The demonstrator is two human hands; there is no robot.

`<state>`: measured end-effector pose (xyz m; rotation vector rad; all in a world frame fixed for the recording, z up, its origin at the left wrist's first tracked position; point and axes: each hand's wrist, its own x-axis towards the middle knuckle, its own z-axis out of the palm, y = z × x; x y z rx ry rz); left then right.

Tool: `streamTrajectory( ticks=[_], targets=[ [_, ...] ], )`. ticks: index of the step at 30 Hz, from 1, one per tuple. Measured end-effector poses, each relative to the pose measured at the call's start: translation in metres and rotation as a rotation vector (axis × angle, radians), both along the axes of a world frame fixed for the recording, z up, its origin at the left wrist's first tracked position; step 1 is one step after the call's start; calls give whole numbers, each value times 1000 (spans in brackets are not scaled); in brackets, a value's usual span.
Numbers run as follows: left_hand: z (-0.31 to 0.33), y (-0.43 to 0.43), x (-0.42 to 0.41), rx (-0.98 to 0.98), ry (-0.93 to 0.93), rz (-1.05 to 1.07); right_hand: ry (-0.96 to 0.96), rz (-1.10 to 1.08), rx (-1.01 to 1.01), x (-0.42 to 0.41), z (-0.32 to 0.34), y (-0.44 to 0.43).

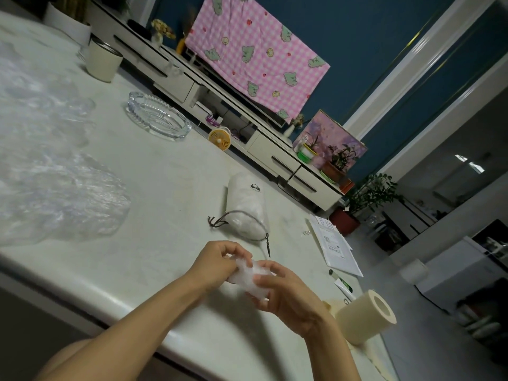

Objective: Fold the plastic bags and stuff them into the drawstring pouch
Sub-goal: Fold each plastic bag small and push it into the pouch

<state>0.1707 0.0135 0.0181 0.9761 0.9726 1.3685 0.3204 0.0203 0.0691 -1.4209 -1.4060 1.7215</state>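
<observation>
Both hands gripping one item: left hand (220, 261) and right hand (287, 294) each pinch a small, scrunched clear plastic bag (247, 274), fingers curled round it. The bag sits between the two hands, held just above the table (165, 188) near its front edge. Left fingers are on the bag's top and left end; the right thumb and fingers are on its right end. Can't tell how many folds are in it, too crumpled.

Drawstring pouch (246, 204): lying on its side on the table just beyond the hands, not touching them. White, bulging, looks packed. A dark cord (236, 214) loops around its near end, with one loose tail trailing toward the hands.

Loose plastic bags pile (55, 188): clear, crinkled, spread over the left part of the table, well apart from the hands.

Other stuff on the table:
- glass ashtray (158, 116), far side, between the pile and the table edge
- cream cup (103, 61), far left corner
- printed papers (335, 243), right of the pouch
- cream paper roll (365, 316), on its side, just right of the right hand

Behind the table: small yellow fan (219, 138), low white cabinet (275, 155), a pink checked cloth (255, 56) draped above it, potted plants (338, 163) at its right end.
</observation>
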Motion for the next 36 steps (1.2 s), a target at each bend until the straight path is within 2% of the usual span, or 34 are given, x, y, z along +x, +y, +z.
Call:
streamTrajectory(
  ticks=[3, 6, 8, 11, 16, 19, 21, 24, 27, 32, 34, 36],
  targets=[
    [2, -1, -1, -84, -46, -71, -33, -40, 76, 0, -5, -1],
    [3, -1, 2, -210, -208, -126, -88, -94, 198, 1, -9, 1],
    [0, 1, 4, -222, -186, -93, -59, -122, 235, 0, -12, 0],
    [-4, 0, 4, -186, -108, -24, -17, -130, 228, 0, -13, -2],
    [2, 0, 1, -11, 52, 2, -277, 38, 281, 2, -3, 0],
    [2, 0, 1, 30, 36, 17, -414, 137, 329, 1, 2, 0],
    [0, 0, 1, 49, 32, 37, -436, 177, 341, 4, 2, 1],
    [-1, 0, 1, 26, 49, 11, -335, 233, 348, 9, 0, 1],
    [-3, 1, 2, -98, -62, -55, -159, 230, 364, 4, -6, 0],
    [-4, 0, 6, -290, -268, -94, 96, -16, 273, -8, -26, 1],
    [-5, 1, 8, -313, -233, -82, 184, -114, 254, -11, -33, 1],
    [-9, 7, 10, -256, -26, 52, 202, -199, 265, -14, -37, 3]
  ],
)
